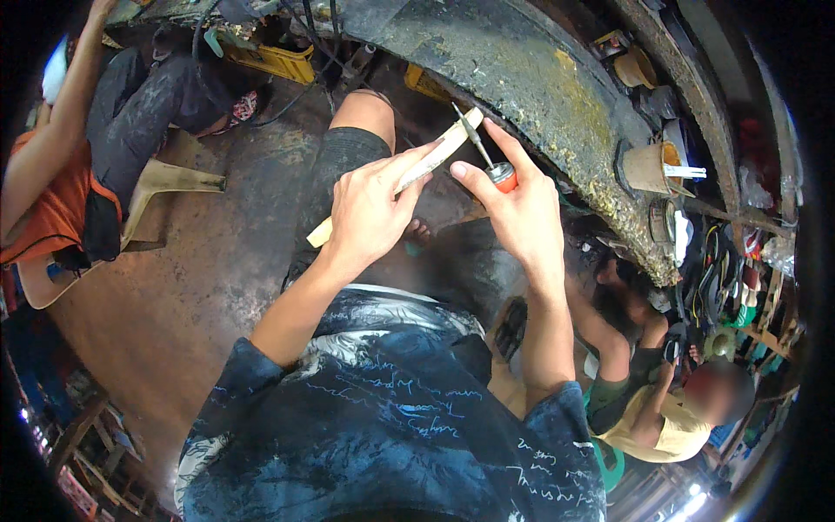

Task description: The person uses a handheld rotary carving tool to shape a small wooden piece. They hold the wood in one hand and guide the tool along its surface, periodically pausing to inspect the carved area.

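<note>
Level with my knees, my left hand [370, 207] is closed around a long, narrow, pale cream strip [442, 151]. One end of the strip sticks out below the palm, and the other points up toward the bench. My right hand [531, 213] grips an orange-bodied tool [502, 177] with a metal collar and a slim pointed metal bit. The bit crosses the strip near its far end and appears to lie against it. Most of the tool's body is hidden in my right palm, so its exact kind is unclear.
A worn, stained workbench [522, 74] runs across the front to the right, carrying a tan container [645, 168]. Yellow crates [271, 61] sit beneath it among black cables. One person sits at left by a beige plastic chair [165, 178]; another in yellow [665, 431] sits at right.
</note>
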`<state>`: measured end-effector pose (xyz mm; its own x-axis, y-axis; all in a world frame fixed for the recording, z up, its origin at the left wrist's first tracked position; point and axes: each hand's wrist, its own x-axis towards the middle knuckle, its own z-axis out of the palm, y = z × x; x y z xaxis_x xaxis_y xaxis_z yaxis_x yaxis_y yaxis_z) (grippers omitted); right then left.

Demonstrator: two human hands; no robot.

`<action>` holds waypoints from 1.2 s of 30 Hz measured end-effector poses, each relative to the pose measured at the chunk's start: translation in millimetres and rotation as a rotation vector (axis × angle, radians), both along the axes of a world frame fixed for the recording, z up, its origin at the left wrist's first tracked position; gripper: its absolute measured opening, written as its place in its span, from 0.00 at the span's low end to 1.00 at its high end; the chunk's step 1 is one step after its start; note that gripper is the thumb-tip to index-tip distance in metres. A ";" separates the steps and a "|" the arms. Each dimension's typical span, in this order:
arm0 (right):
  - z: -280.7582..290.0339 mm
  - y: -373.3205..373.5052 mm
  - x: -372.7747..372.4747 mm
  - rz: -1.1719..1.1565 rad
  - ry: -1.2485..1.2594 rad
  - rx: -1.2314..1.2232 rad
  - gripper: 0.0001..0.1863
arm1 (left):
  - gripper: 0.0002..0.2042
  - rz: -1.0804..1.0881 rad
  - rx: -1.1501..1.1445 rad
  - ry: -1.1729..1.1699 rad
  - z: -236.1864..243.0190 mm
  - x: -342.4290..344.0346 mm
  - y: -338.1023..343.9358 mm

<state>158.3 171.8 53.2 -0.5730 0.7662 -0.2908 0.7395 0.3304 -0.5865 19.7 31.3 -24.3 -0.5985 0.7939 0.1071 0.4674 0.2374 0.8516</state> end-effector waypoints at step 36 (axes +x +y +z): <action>-37.5 99.9 -182.0 0.027 0.410 0.210 0.71 | 0.23 -0.174 1.054 -1.689 -33.6 -102.0 -24.1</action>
